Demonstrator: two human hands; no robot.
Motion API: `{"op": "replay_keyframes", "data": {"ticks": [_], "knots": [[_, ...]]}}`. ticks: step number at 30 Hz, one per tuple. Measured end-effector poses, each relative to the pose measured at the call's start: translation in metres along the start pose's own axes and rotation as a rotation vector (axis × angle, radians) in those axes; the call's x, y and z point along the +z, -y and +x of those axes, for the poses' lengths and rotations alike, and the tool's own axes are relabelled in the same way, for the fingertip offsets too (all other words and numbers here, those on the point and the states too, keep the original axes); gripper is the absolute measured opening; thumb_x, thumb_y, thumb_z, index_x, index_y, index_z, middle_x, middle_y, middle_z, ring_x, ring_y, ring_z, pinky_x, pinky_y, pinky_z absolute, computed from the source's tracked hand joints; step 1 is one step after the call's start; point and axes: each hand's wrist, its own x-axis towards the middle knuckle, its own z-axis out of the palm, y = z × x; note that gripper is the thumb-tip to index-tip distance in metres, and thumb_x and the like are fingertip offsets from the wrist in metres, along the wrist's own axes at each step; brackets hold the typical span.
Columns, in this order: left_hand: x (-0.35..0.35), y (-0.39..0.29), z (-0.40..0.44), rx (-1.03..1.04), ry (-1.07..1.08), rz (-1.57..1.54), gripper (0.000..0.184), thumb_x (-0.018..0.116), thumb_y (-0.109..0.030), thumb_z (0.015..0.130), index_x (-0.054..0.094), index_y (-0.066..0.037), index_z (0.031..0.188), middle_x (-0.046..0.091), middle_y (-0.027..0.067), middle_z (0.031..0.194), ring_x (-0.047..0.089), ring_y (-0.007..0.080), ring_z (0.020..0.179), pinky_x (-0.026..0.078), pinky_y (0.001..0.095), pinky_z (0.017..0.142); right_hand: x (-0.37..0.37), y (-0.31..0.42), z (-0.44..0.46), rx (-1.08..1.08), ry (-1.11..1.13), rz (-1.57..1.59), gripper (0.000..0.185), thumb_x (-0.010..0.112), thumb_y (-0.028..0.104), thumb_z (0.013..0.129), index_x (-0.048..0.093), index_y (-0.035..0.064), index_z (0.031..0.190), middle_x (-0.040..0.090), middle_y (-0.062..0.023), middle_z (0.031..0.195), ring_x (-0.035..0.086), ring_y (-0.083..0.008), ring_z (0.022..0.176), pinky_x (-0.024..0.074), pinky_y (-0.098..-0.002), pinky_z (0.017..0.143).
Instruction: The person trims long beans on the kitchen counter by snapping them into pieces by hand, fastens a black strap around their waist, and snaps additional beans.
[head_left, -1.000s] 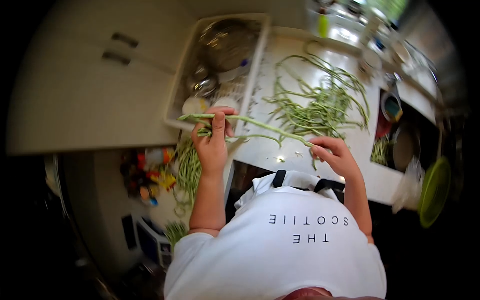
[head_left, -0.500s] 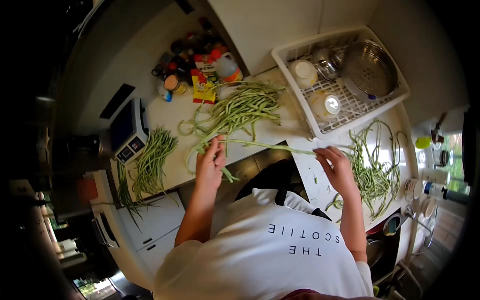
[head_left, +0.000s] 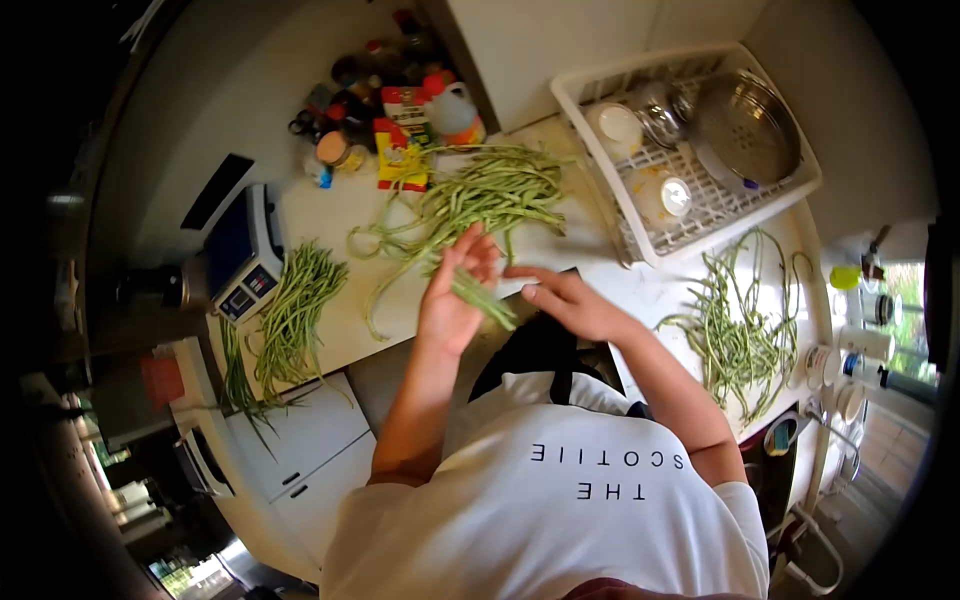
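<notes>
Cut green bean pieces [head_left: 484, 301] lie in a short bundle across my left hand [head_left: 453, 300], held against the palm with the fingers curled up. My right hand [head_left: 572, 303] is just to the right, its fingers pointing at the bundle; whether something small is between its fingertips is too small to tell. Beyond my left hand a pile of long beans [head_left: 492, 192] spreads on the counter [head_left: 345, 350]. More long beans [head_left: 745, 325] lie in a loose tangle at the right, and another bunch [head_left: 297, 315] rests at the left.
A white dish rack [head_left: 647, 245] with bowls and a steel colander [head_left: 745, 130] stands at the back right. Bottles and colourful packets [head_left: 402, 150] are behind the bean pile. A scale [head_left: 247, 260] is at the left, and a sink [head_left: 770, 470] at the lower right.
The view has swung toward the left side of the counter. My right hand has moved in beside my left, and the long bean that stretched between them no longer shows there.
</notes>
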Motion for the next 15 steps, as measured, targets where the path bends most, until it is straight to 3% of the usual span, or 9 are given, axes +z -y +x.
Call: {"op": "replay_keyframes", "data": {"ticks": [1, 2, 3, 4, 6, 12, 14, 15], "knots": [[0.022, 0.013, 0.007, -0.05, 0.079, 0.014, 0.049, 0.042, -0.036, 0.104, 0.042, -0.006, 0.143, 0.058, 0.0089, 0.124, 0.053, 0.0197, 0.116, 0.043, 0.0339, 0.101, 0.007, 0.004, -0.014, 0.11, 0.058, 0.183, 0.05, 0.047, 0.037, 0.102, 0.051, -0.0028, 0.133, 0.062, -0.0177, 0.113, 0.056, -0.0214, 0.103, 0.0409, -0.0327, 0.098], [0.036, 0.024, 0.016, -0.1, 0.189, 0.032, 0.054, 0.037, -0.04, 0.104, 0.035, -0.007, 0.147, 0.055, 0.0116, 0.131, 0.05, 0.0245, 0.125, 0.036, 0.0406, 0.112, 0.018, -0.005, -0.025, 0.078, -0.013, 0.288, 0.053, 0.043, 0.04, 0.104, 0.05, -0.0036, 0.134, 0.063, -0.0164, 0.109, 0.055, -0.018, 0.098, 0.0412, -0.0315, 0.095], [0.054, 0.032, 0.021, -0.126, 0.23, 0.082, 0.056, 0.035, -0.043, 0.104, 0.034, -0.007, 0.148, 0.054, 0.0125, 0.132, 0.049, 0.0257, 0.126, 0.034, 0.0419, 0.113, 0.026, 0.002, -0.036, 0.029, -0.181, 0.364, 0.049, 0.041, 0.038, 0.105, 0.055, -0.0036, 0.125, 0.065, -0.0125, 0.098, 0.057, -0.0183, 0.093, 0.0426, -0.0322, 0.092], [0.07, 0.039, 0.025, -0.151, 0.274, 0.133, 0.058, 0.033, -0.045, 0.104, 0.033, -0.007, 0.148, 0.053, 0.0134, 0.133, 0.048, 0.027, 0.128, 0.033, 0.0433, 0.113, 0.014, 0.002, -0.041, -0.039, -0.085, 0.433, 0.043, 0.04, 0.036, 0.105, 0.058, -0.0023, 0.113, 0.062, -0.0062, 0.083, 0.056, -0.0167, 0.086, 0.0439, -0.0308, 0.086], [0.092, 0.055, 0.036, -0.204, 0.407, 0.192, 0.058, 0.032, -0.046, 0.104, 0.032, -0.007, 0.148, 0.054, 0.0145, 0.134, 0.048, 0.0281, 0.129, 0.032, 0.0445, 0.114, 0.004, 0.001, -0.064, 0.017, -0.213, 0.448, 0.04, 0.039, 0.035, 0.106, 0.059, 0.0004, 0.103, 0.057, -0.0028, 0.075, 0.054, -0.0144, 0.077, 0.0443, -0.0287, 0.08], [0.139, 0.115, 0.055, -0.393, 0.71, 0.193, 0.056, 0.031, -0.045, 0.104, 0.032, -0.011, 0.149, 0.055, 0.017, 0.135, 0.048, 0.0307, 0.131, 0.031, 0.0485, 0.114, -0.023, 0.001, -0.139, -0.019, -0.363, 0.694, 0.042, 0.038, 0.034, 0.106, 0.06, -0.001, 0.106, 0.054, -0.0021, 0.071, 0.05, -0.0107, 0.065, 0.0438, -0.0246, 0.069], [0.151, 0.131, 0.061, -0.475, 0.68, -0.028, 0.054, 0.033, -0.046, 0.104, 0.038, -0.01, 0.145, 0.062, 0.0116, 0.118, 0.056, 0.0262, 0.117, 0.036, 0.0468, 0.111, -0.022, -0.013, -0.163, -0.049, -0.441, 0.658, 0.041, 0.04, 0.034, 0.105, 0.061, -0.0007, 0.109, 0.053, -0.0004, 0.071, 0.048, -0.0092, 0.063, 0.044, -0.0241, 0.064], [0.163, 0.137, 0.06, -0.48, 0.555, -0.033, 0.048, 0.038, -0.043, 0.104, 0.046, -0.011, 0.138, 0.058, 0.0035, 0.089, 0.058, 0.0175, 0.091, 0.049, 0.0395, 0.092, -0.02, -0.02, -0.176, 0.003, -0.504, 0.596, 0.039, 0.041, 0.034, 0.105, 0.062, 0.0009, 0.109, 0.053, 0.0003, 0.071, 0.048, -0.0086, 0.063, 0.0442, -0.0241, 0.062]]}}
